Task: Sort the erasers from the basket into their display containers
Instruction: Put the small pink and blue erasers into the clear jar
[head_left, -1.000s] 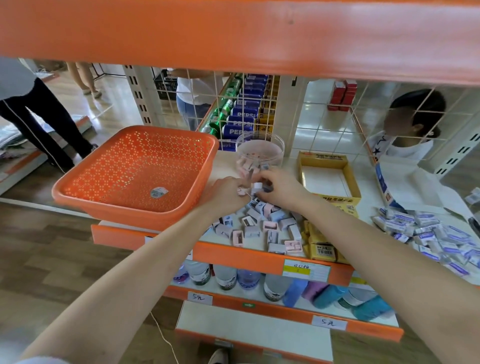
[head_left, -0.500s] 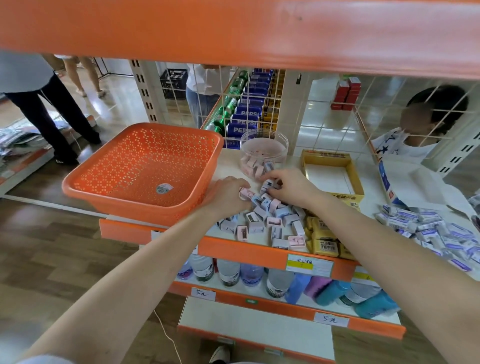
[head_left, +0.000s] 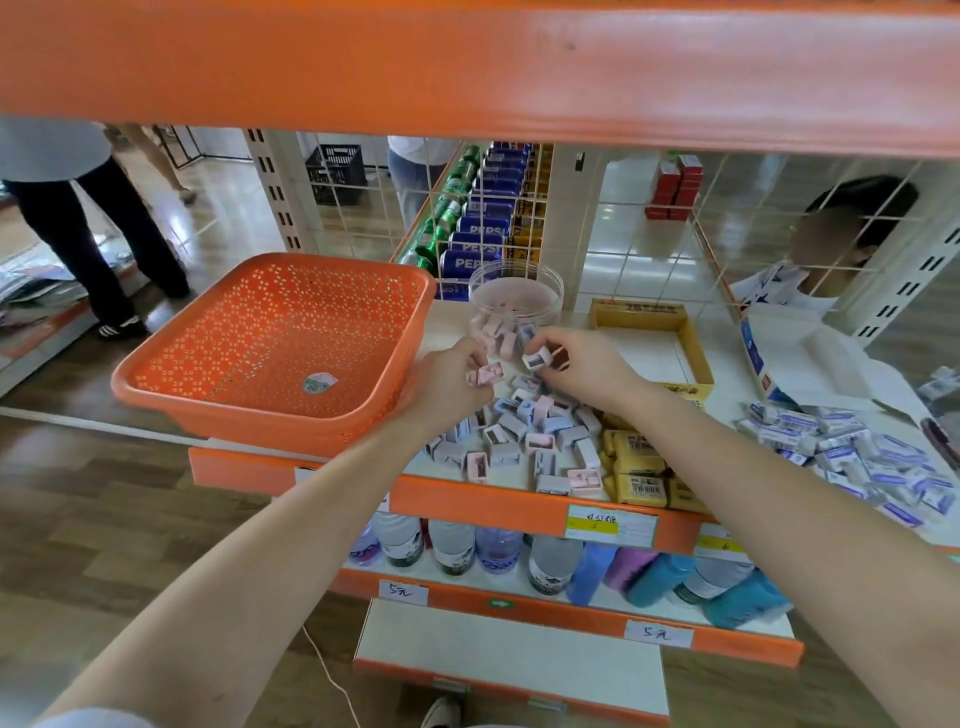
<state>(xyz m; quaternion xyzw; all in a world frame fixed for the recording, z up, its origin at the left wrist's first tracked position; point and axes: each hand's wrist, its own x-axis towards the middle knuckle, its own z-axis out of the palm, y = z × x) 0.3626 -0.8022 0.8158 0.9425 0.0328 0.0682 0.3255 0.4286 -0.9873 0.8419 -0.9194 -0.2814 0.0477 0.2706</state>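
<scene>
- Head view: my left hand (head_left: 449, 387) has its fingers curled inward. The thumb and fingertips pinch a pink eraser (head_left: 485, 375), held just above the shelf board (head_left: 449, 319).
- My right hand (head_left: 584, 369) pinches a white-and-blue eraser (head_left: 537, 359) between thumb and forefinger, with the other fingers curled under.
- The two hands sit close together, their erasers nearly side by side, just in front of a clear round tub (head_left: 514, 296) at the back of the shelf.
- Pastel pieces show at the tub's foot. I cannot tell whether they lie inside it or against it.
- The pile of loose erasers (head_left: 524, 436), in pink, pale blue and white, lies on the board beneath and in front of my hands and reaches the front edge.
- The orange basket (head_left: 208, 364) stands to the left with its right wall just beside my left hand. It has a round sticker on its floor.
- A yellow cardboard tray (head_left: 696, 358) stands to the right of the tub, behind my right hand.
- Yellow wrapped blocks (head_left: 636, 462) butt against the pile's right side.
- A heap of purple-and-white boxed erasers (head_left: 857, 452) lies farther right.
- Bottles (head_left: 452, 545) line the shelf below, and Pepsi cans (head_left: 480, 228) show behind the wire grid.
</scene>
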